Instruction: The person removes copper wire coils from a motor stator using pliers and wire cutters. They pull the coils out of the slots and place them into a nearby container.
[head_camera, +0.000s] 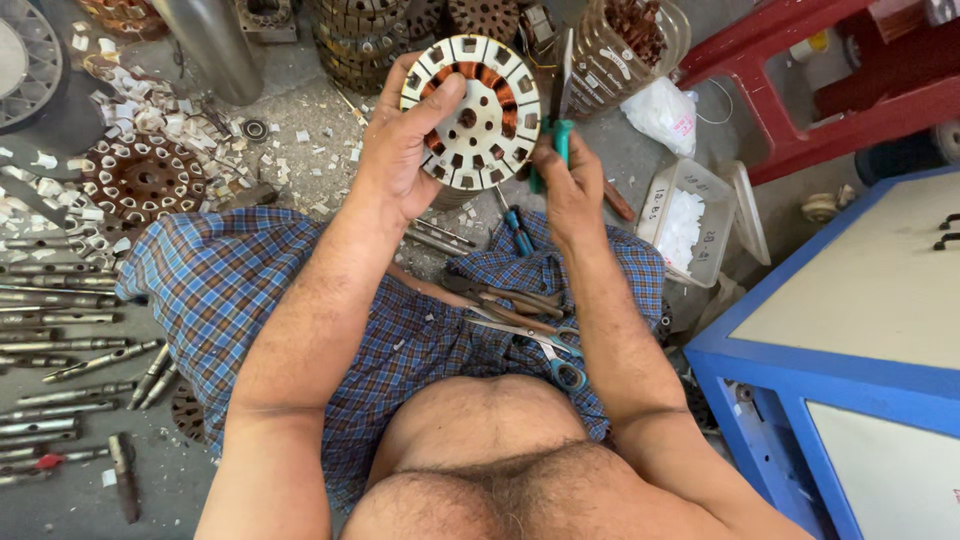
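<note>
My left hand (400, 150) holds up a round motor stator (471, 112) with white slot paper and copper windings, thumb across its face. My right hand (568, 185) grips a tool with green handles (556, 140) at the stator's right edge; its metal tip points up past the rim. Both hands are raised above my lap, which is covered by a blue checked cloth (250, 290). On the cloth lie pliers (505, 300) and blue-handled scissors (545, 350).
Several metal shafts (60, 330) lie in rows on the floor at left, with rusty stator discs (145, 180) and paper scraps. A clear box of white pieces (690, 215), a red stool (830, 90) and a blue cabinet (850, 350) are at right. A blue-handled screwdriver (517, 230) lies ahead.
</note>
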